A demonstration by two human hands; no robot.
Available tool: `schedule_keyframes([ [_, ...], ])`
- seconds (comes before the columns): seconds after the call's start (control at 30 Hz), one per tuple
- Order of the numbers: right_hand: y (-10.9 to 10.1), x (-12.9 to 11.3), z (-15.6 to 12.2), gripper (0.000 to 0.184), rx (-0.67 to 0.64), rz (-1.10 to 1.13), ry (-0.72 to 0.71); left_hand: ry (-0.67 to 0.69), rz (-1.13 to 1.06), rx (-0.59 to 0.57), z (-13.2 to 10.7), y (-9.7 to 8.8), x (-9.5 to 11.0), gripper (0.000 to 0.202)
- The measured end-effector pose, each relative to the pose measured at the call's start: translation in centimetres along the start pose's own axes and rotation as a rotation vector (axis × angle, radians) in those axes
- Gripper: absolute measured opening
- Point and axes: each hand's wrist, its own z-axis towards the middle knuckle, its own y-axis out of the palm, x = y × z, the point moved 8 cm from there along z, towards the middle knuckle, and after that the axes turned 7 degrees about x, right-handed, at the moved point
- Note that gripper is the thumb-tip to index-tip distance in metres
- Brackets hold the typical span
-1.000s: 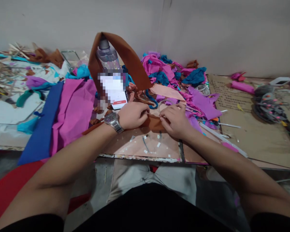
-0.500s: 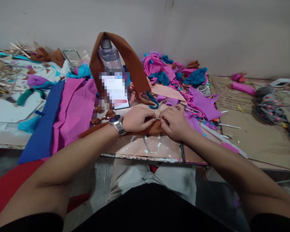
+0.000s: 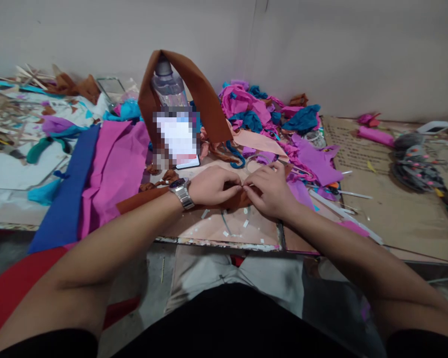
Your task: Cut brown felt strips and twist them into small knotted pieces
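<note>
A brown strip of fabric [image 3: 142, 199] lies across the pink board [image 3: 216, 228] at the table's near edge. My left hand [image 3: 212, 186], with a metal watch on the wrist, pinches the strip at its right part. My right hand [image 3: 269, 189] meets it fingertip to fingertip and pinches the same bunched brown fabric. Both hands are closed on the cloth. Small white bits lie on the board just below the hands.
A plastic bottle [image 3: 168, 87] draped with a brown cloth band [image 3: 205, 99] stands behind the hands, a phone [image 3: 179, 139] propped against it. Magenta and blue sheets [image 3: 108, 169] lie at left, heaped scraps [image 3: 261, 112] behind, cardboard [image 3: 388, 199] at right.
Both hands drew closer together and bunched the brown fabric tighter between their fingertips. The strip's left end slid a little along the board.
</note>
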Motion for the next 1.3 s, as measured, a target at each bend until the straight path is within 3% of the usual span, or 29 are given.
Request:
schedule_keyframes([
  [0.5, -0.2, -0.1, -0.1, 0.011, 0.091, 0.047, -0.045, -0.07, -0.169, -0.064, 0.0, 0.3, -0.9, 0.032],
  [1.3, -0.7, -0.6, 0.0, 0.009, 0.138, 0.025, -0.102, -0.119, -0.194, -0.109, -0.2, 0.7, -1.3, 0.033],
])
